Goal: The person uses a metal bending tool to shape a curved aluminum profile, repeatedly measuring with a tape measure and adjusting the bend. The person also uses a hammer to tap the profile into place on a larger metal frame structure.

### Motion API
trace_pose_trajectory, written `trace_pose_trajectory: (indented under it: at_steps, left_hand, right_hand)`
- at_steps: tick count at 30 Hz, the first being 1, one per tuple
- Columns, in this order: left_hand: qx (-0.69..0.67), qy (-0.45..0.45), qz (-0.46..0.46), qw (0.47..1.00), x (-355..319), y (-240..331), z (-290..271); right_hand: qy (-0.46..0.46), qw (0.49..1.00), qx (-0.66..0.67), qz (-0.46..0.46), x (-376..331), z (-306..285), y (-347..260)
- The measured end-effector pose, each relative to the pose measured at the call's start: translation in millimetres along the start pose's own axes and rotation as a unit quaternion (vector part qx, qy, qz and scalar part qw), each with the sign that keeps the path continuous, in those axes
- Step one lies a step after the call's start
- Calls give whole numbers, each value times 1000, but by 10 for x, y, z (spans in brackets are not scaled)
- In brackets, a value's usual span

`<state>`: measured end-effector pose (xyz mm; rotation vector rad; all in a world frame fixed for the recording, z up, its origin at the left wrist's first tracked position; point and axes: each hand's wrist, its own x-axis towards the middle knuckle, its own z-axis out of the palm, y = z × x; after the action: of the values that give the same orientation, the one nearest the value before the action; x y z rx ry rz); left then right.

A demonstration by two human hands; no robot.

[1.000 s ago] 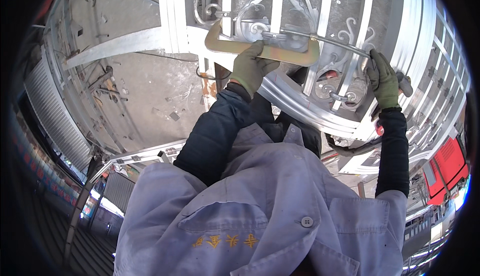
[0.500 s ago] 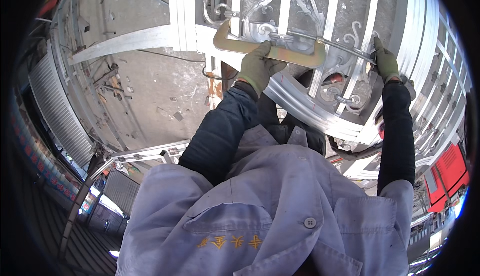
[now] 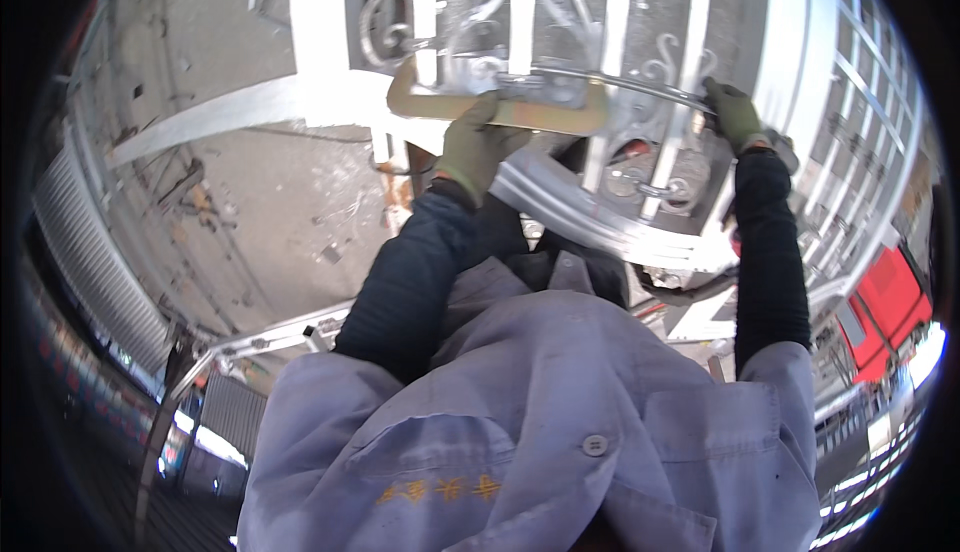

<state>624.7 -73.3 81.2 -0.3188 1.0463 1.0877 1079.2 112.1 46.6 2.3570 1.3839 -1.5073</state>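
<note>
A large brass-coloured C-clamp (image 3: 555,117) lies across a silvery metal gate (image 3: 610,12) with upright bars and scrollwork. My left hand (image 3: 470,150), in an olive-green glove, is closed round the clamp's frame near its left part. The clamp's long steel screw (image 3: 635,83) runs to the right, over the bars. Its far right end is in my right hand (image 3: 735,117), gloved alike, with the fingers closed round it. Whether the clamp's jaws touch the scrollwork (image 3: 484,70) is blurred.
A curved silver frame rail (image 3: 600,222) passes close in front of my body. More barred panels (image 3: 850,132) stand at the right, by a red box-shaped machine (image 3: 888,302). Scraps lie on the concrete floor (image 3: 300,192) at the left, near a corrugated sheet (image 3: 100,242).
The whole view has shifted, so gate, clamp and both hands appear further left. Both hands keep their hold on the clamp, and it sits in much the same place on the gate.
</note>
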Motion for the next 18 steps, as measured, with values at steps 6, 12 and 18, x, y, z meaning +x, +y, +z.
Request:
trace_pose_trajectory:
  at_steps: [6,12,18]
  left_hand:
    - [49,49,17,997,-108,20,124]
    - [53,55,15,997,-77,12,148]
    - [61,56,21,996,-43,9,107]
  right_hand:
    - [-28,990,104,88,-696,103,-144]
    - [-24,963,264,45,-838,271,215]
    - [5,963,251,102,-1160,301,200]
